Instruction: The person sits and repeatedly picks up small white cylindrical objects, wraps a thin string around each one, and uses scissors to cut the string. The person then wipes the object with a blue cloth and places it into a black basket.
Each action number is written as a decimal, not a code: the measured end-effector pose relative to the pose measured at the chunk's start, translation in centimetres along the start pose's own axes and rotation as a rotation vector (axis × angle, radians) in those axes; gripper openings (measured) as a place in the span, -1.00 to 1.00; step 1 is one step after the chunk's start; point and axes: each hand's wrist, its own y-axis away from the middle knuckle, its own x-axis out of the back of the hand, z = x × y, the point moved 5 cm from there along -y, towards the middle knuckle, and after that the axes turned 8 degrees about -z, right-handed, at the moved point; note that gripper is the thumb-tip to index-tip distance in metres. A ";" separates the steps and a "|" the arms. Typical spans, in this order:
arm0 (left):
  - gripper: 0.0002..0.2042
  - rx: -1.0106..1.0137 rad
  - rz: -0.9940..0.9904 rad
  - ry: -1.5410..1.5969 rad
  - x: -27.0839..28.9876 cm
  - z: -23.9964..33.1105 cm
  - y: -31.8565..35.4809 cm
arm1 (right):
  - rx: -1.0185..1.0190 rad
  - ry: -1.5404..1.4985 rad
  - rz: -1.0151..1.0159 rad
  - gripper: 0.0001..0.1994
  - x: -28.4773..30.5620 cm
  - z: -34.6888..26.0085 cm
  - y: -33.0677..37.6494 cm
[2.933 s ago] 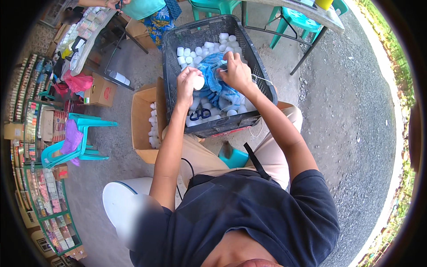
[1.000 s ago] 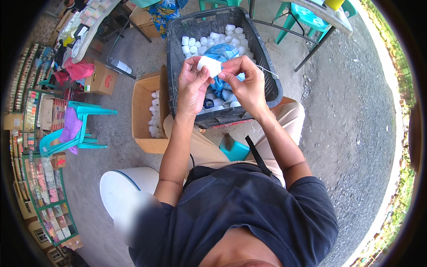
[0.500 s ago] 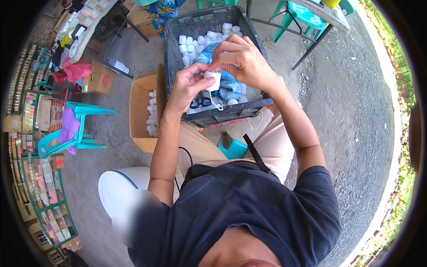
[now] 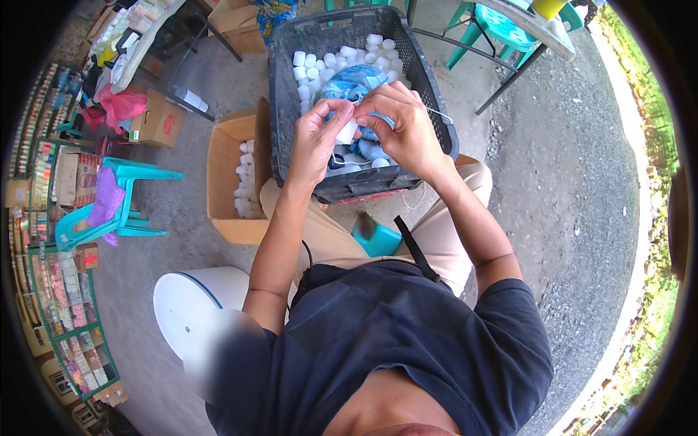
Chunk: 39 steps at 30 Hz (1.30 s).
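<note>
The left hand (image 4: 313,145) grips a white cylinder (image 4: 347,132) between thumb and fingers, above the crate's near half. The right hand (image 4: 404,131) has come down from over it, fingertips now drawn together at its upper end; whether they pinch anything is hidden. Close two-handed fingerwork there seems the current step. White cord (image 4: 352,161) hangs below. Beyond lies blue cloth (image 4: 350,83) among loose cylinders (image 4: 349,52) in the black crate (image 4: 349,190); left, a cardboard box (image 4: 234,227) holds more.
</note>
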 end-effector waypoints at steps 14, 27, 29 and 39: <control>-0.89 -0.132 0.011 -0.264 -0.9 0.9 0.0 | -0.004 0.083 0.291 -0.87 -0.8 0.9 1.1; -0.89 -0.478 0.118 -0.421 -1.5 1.6 0.6 | -0.456 -0.783 0.157 -0.91 -3.9 3.6 2.7; -0.89 -0.584 0.134 -0.563 -1.9 2.2 0.9 | -0.436 -0.868 0.169 -0.90 -4.4 3.8 2.7; -0.90 -0.668 0.259 -0.529 -2.1 1.8 1.5 | -0.380 -1.049 0.212 -0.92 -4.8 2.9 2.3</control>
